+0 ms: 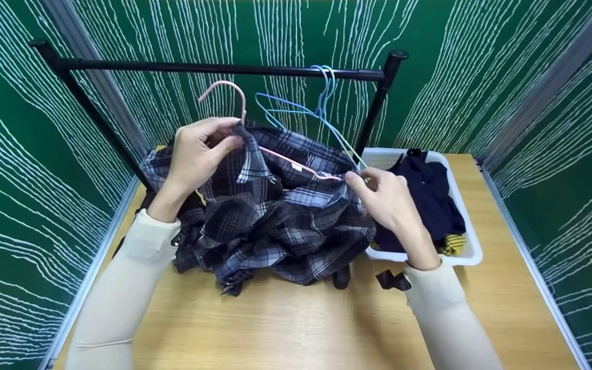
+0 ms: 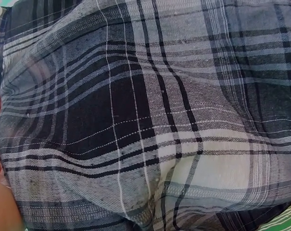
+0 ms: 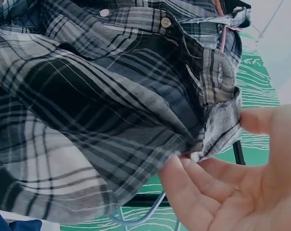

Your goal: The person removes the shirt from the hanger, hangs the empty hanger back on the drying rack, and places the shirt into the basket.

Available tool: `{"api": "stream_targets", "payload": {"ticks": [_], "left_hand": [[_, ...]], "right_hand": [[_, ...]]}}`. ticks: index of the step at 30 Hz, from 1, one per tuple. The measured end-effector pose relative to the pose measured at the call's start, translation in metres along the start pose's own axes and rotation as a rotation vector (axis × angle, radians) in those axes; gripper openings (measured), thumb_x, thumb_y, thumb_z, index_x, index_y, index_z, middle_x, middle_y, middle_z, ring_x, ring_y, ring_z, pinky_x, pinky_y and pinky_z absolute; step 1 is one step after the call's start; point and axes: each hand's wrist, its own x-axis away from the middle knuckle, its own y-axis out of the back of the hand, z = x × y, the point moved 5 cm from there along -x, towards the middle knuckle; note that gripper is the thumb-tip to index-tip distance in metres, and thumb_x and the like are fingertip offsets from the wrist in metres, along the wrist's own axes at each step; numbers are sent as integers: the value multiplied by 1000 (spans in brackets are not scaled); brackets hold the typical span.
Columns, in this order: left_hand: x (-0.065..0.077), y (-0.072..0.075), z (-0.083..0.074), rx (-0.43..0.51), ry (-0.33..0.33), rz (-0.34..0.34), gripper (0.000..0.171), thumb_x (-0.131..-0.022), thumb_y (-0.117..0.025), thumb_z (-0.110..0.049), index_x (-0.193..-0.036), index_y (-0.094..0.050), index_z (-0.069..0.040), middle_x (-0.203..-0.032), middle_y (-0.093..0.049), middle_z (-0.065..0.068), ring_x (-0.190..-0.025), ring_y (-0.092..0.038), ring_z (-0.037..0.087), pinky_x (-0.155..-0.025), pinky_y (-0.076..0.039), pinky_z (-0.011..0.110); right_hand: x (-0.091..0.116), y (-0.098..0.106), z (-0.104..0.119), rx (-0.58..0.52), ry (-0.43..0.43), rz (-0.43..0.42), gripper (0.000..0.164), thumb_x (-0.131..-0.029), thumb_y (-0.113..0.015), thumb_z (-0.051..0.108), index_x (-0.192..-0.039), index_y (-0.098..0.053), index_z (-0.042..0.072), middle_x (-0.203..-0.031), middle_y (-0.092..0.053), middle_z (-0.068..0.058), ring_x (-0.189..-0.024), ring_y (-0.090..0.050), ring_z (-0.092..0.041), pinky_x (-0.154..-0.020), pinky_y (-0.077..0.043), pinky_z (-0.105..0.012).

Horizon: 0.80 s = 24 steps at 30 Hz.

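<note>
A dark grey and black plaid shirt (image 1: 296, 231) hangs bunched between both hands in the head view. My left hand (image 1: 198, 149) pinches its collar edge near the neck of a pink hanger (image 1: 296, 165), whose hook points up and is off the rail. The hanger's bar runs inside the shirt's neck opening. My right hand (image 1: 386, 198) pinches the shirt's edge near the hanger's right end; the right wrist view shows thumb and fingers on a folded edge (image 3: 220, 127) by the buttons. Plaid cloth (image 2: 135, 110) fills most of the left wrist view.
A black clothes rail (image 1: 214, 67) stands behind the shirt, with blue hangers (image 1: 321, 103) on its right part. A white basket (image 1: 473, 252) of dark clothes (image 1: 424, 195) sits on the wooden table (image 1: 296, 329) at the right. Green patterned walls (image 1: 429, 77) enclose the space.
</note>
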Motion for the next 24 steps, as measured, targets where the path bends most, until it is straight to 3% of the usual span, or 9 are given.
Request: {"api": "stream_targets", "payload": {"ticks": [6,12,15,20,24], "left_hand": [[1,-2,-5,2,-52,0,26,-88,-86,-12,-113,-81,-4,-95,-80,4,-76,-68,6,-69,-53,19],[2,-3,-8,11,-91,1,25,-86,-87,-10,-111,-82,-6,-97,-80,0,-82,-70,9,-72,-55,21],[2,-2,-8,12,-92,7,25,-86,-87,-10,-111,-82,-6,-97,-80,1,-81,-69,9,-72,-55,21],[1,2,-3,16,-65,-7,25,-87,-86,-8,-112,-81,-4,-96,-80,3,-77,-68,7,-72,-54,20],[1,6,1,31,-27,-16,26,-88,-85,-9,-113,-81,-4,-95,-79,4,-76,-66,6,-71,-54,19]], "right_hand": [[-6,-10,-6,-24,-76,95,36,-105,-57,41,-83,-65,13,-61,-56,1,-52,-58,-20,-58,-44,-37],[-9,-19,-16,-128,-153,116,32,-101,-57,32,-75,-48,15,-65,-48,3,-57,-51,-17,-58,-40,-32],[-8,-24,-21,-280,-193,139,28,-100,-55,26,-76,-47,16,-65,-48,4,-56,-48,-12,-55,-40,-26],[-5,-30,-26,-646,-231,209,27,-101,-53,14,-74,-50,14,-65,-43,7,-52,-39,-7,-51,-36,-20],[-2,-33,-29,-902,-265,224,30,-103,-51,9,-73,-56,12,-69,-50,7,-57,-45,-6,-55,-40,-20]]}}
